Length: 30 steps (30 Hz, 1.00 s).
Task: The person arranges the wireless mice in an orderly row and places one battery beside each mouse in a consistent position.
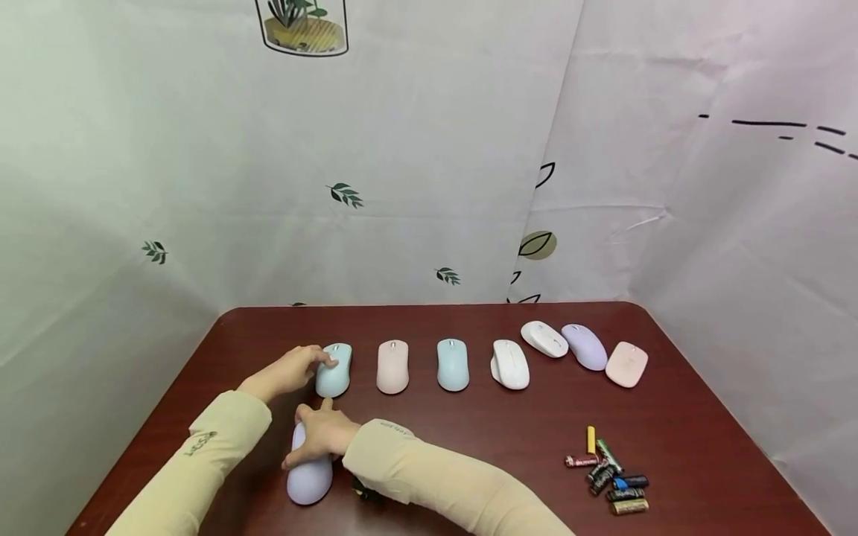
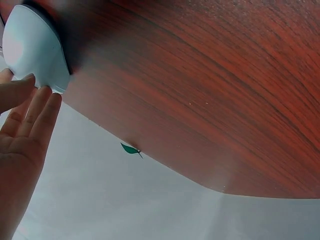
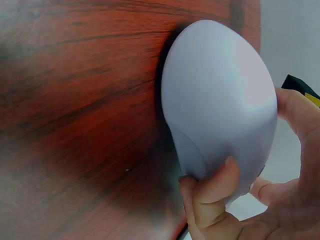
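A light blue computer mouse (image 1: 333, 381) lies at the left end of a row on the table. My left hand (image 1: 290, 372) pinches it from the left side; in the left wrist view the thumb and fingers meet the narrow end of the mouse (image 2: 35, 45). Nearer the front, a lavender mouse (image 1: 310, 484) is in my right hand (image 1: 326, 433). Seen from the right wrist, the fingers wrap both sides of that lavender mouse (image 3: 220, 90), its rounded back facing the camera. Its underside is hidden.
Rightward in the row are a pink mouse (image 1: 392, 367), another light blue mouse (image 1: 453, 365) and a white mouse (image 1: 511, 365). Behind them lie a second white mouse (image 1: 544, 339), a lavender one (image 1: 585, 348) and a pink one (image 1: 626, 365). Several batteries (image 1: 606, 475) are piled front right.
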Tool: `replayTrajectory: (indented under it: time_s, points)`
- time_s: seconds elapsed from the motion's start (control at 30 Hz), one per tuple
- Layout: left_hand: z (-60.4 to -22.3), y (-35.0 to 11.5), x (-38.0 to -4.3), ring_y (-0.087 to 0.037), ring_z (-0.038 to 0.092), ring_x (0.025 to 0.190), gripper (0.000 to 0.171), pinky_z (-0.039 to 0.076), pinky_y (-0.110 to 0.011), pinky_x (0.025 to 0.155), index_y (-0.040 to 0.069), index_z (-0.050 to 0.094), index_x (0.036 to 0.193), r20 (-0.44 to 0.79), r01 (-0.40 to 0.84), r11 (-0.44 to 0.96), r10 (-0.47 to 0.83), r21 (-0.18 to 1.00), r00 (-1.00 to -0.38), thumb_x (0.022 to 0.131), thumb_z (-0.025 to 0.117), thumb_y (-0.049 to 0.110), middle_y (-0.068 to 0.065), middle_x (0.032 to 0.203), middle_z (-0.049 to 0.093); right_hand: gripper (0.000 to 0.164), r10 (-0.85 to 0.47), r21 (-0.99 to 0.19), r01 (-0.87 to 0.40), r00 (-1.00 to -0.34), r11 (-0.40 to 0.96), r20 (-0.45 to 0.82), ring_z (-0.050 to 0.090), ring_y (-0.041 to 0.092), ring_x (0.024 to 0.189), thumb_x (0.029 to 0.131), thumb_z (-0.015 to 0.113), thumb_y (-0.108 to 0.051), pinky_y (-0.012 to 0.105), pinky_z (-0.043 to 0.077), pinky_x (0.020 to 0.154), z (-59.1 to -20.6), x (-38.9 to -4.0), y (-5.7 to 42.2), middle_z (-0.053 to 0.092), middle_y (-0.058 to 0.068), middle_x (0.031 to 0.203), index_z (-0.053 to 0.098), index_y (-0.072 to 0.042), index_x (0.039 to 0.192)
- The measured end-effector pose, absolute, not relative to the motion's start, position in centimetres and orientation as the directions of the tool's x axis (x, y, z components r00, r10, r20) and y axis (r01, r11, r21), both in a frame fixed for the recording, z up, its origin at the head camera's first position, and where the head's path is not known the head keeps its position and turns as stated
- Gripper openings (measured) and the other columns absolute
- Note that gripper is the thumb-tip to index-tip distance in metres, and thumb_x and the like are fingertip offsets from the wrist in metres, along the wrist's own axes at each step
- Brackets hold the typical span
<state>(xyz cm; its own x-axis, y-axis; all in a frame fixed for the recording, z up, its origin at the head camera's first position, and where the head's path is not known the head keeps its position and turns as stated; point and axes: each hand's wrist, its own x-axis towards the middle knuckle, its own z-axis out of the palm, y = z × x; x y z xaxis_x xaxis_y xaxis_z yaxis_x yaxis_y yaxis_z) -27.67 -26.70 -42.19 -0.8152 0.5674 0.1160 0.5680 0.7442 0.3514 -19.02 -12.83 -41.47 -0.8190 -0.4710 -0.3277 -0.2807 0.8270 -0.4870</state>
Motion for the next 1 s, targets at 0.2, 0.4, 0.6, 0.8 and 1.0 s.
replayTrajectory:
  time_s: [0.2,0.4,0.6,0.8,1.0]
  points:
    - [-42.22,-26.73,-27.72,-0.039,0.062,0.099,0.034,0.053,-0.042,0.078,-0.003,0.069,0.099,0.104,0.562,0.746,0.566,0.358,-0.818,0.076,0.053,-0.021,-0.018,0.1,0.066,0.057,-0.44,-0.387,-0.308,-0.838,0.869,-0.322,0.061,0.02,0.085,0.072,0.075,-0.051,0.025,0.047,0.064,-41.64,-19.19,-12.89,0.047,0.007,0.112,0.051,-0.031,0.119]
    - [-42.37,-26.61,-27.52,-0.04,0.061,0.101,0.034,0.052,-0.043,0.08,-0.003,0.07,0.103,0.099,0.546,0.752,0.552,0.369,-0.828,0.078,0.053,-0.02,-0.019,0.102,0.066,0.066,-0.421,-0.333,-0.308,-0.835,0.891,-0.355,0.061,0.02,0.088,0.073,0.072,-0.056,0.026,0.049,0.071,-41.96,-19.09,-12.62,0.047,0.005,0.114,0.048,-0.032,0.128]
    - [-42.32,-26.75,-27.52,-0.037,0.062,0.1,0.03,0.052,-0.043,0.082,-0.002,0.071,0.099,0.138,0.565,0.748,0.555,0.348,-0.82,0.082,0.052,-0.018,-0.016,0.098,0.067,0.071,-0.423,-0.307,-0.325,-0.836,0.894,-0.348,0.062,0.02,0.087,0.072,0.07,-0.061,0.025,0.049,0.071,-42.17,-19.36,-12.88,0.048,0.006,0.115,0.047,-0.03,0.131]
    - [-42.29,-26.84,-27.36,-0.039,0.063,0.099,0.03,0.051,-0.045,0.082,-0.004,0.07,0.099,0.139,0.572,0.745,0.562,0.342,-0.815,0.081,0.052,-0.018,-0.018,0.098,0.066,0.065,-0.448,-0.317,-0.349,-0.83,0.882,-0.333,0.062,0.019,0.085,0.071,0.071,-0.06,0.024,0.048,0.068,-42.32,-19.55,-12.97,0.048,0.005,0.11,0.051,-0.031,0.125]
    - [-42.2,-26.59,-27.49,-0.038,0.063,0.097,0.03,0.052,-0.044,0.081,-0.004,0.071,0.099,0.139,0.573,0.746,0.563,0.339,-0.815,0.081,0.052,-0.019,-0.018,0.096,0.066,0.065,-0.451,-0.28,-0.369,-0.826,0.886,-0.339,0.061,0.018,0.084,0.072,0.068,-0.063,0.025,0.047,0.068,-42.41,-19.65,-12.98,0.048,0.004,0.109,0.049,-0.035,0.127]
